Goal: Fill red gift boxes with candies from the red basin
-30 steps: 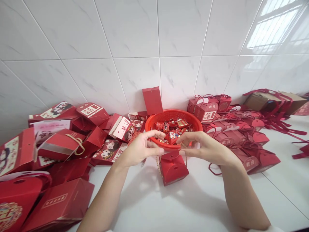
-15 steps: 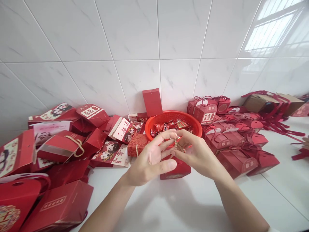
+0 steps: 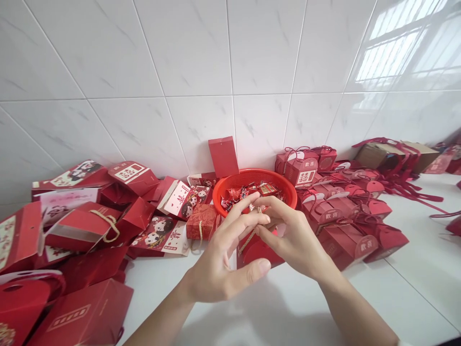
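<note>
Red box (image 3: 261, 252) is seated on the white table (image 3: 201, 312), directly in front of the person and just on the near side of the red basket (image 3: 218, 198). Its upper part is hidden by both hands. A twisted cord (image 3: 248, 240) is seen running up from it to the fingers.

Left hand (image 3: 230, 254): fingers extended over the box, thumb held wide of them. Whether cord is pinched among the fingertips cannot be told.

Right hand (image 3: 297, 238): fingers bent, thumb and fingertips brought to a narrow gap at the cord, close to the left fingertips. Cord is partly covered here; a firm hold cannot be confirmed.

Basket is partly filled with small wrapped pieces (image 3: 268, 188). Behind its left rim a plain tall box (image 3: 223, 156) is propped at a tilt near the tiled wall (image 3: 198, 57).

To the left, a loose heap of boxes (image 3: 90, 307) is spread, some printed with cartoon figures; a small patterned box (image 3: 202, 221) is found nearest the left hand. To the right, closed boxes (image 3: 347, 242) are grouped; beyond them, brown stacks (image 3: 378, 156) are draped with dark red ribbons (image 3: 405, 156).
</note>
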The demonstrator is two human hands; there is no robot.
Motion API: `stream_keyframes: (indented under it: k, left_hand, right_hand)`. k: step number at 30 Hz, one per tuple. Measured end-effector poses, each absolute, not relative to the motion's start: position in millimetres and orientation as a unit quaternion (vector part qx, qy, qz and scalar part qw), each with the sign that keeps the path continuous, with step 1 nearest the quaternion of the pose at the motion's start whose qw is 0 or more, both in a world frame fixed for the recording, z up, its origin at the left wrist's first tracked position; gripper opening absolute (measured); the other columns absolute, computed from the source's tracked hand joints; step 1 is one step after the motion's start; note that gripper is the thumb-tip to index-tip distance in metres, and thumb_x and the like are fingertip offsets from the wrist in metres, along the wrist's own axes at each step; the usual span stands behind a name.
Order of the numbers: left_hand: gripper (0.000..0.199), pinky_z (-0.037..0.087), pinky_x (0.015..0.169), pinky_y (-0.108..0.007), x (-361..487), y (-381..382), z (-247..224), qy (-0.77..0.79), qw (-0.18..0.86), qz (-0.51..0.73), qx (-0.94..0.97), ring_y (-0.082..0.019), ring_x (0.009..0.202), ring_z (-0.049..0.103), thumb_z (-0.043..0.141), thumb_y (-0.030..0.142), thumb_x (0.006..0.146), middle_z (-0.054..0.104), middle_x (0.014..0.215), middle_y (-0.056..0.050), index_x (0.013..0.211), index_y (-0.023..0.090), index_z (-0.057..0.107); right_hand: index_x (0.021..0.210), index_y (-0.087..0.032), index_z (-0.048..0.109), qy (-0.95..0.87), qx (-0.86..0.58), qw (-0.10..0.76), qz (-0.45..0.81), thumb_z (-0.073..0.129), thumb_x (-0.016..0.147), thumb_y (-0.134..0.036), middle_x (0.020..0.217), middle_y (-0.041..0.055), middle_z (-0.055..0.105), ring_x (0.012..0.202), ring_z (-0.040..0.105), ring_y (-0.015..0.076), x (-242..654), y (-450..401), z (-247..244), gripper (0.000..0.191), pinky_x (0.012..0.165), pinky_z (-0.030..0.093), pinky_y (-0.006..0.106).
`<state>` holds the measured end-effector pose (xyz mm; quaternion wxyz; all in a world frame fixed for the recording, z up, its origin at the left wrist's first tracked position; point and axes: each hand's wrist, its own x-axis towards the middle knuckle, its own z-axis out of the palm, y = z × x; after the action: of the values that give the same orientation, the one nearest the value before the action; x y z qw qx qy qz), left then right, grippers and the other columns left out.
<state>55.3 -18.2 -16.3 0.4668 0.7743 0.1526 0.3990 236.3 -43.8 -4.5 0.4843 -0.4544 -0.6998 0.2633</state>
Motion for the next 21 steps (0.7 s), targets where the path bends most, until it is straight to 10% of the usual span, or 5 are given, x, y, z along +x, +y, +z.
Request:
stream_keyframes:
  k: [10, 21]
  left_hand:
    - [0.038, 0.048, 0.111, -0.044, 59, -12, -15, 0.175, 0.418, 0.454, 0.768, -0.032, 0.138, 0.047, 0.069, 0.021, 0.088, 0.042, 0.154, -0.009, 0.124, 0.029, 0.064]
    - [0.019, 0.059, 0.084, -0.031, 70, 62, -48, 0.29, 0.44, 0.504, 0.684, -0.021, 0.09, 0.071, 0.073, 0.032, 0.078, 0.075, 0.094, -0.006, 0.09, 0.018, 0.073]
  right_hand:
    - [0.096, -0.02, 0.068, -0.618, -0.439, 0.618, 0.21, 0.06, 0.086, -0.017, 0.085, 0.0009, 0.072, 0.074, 0.069, 0.0147, 243, -39, 7, 0.013, 0.07, 0.056, 0.028]
    - [0.084, -0.018, 0.072, -0.461, -0.499, 0.729, -0.09, 0.064, 0.078, -0.006, 0.07, 0.0008, 0.07, 0.06, 0.065, 0.0114, 368, -46, 63, 0.015, 0.062, 0.055, 0.027]
